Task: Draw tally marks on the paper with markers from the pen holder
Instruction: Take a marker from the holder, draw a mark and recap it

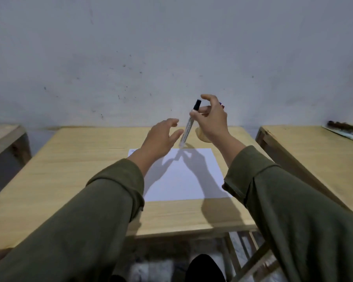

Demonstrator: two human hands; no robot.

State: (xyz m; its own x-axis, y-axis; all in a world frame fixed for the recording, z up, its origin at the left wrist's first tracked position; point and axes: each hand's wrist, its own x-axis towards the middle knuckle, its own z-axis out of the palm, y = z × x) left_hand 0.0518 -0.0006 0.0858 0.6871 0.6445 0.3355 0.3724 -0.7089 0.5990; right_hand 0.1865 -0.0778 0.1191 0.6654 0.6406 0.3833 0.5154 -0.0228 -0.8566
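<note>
1. The right hand is raised above the far edge of the table, pinching a marker between thumb and forefinger partway along its barrel; the other fingers arch loosely above it and do not touch it

2. The marker's long axis runs steeply, tilted a little: its black end points up and slightly right, and its pale lower end points down and left, hanging just above the far edge of the paper. Which end is the cap I cannot tell for sure; the black top looks like one

3. The left hand is released and empty, fingers spread and half curled, palm turned toward the marker. Its fingertips sit just beside the lower half of the barrel, apart from it but near

4. So the move turns on this: the marker lies to the right of the left hand, and its lower end is the end closest to those waiting fingers. In my judgement the left hand is about to take or steady the barrel so the marker can be uncapped or re-gripped for writing

5. Just behind the right wrist stands the pen holder, a pale wooden cup mostly hidden by the hand; coloured tips of other markers peek out past the knuckles

6. The paper lies flat on the table, between the two forearms, with a few small marks at its far left corner; the rest looks blank
</note>
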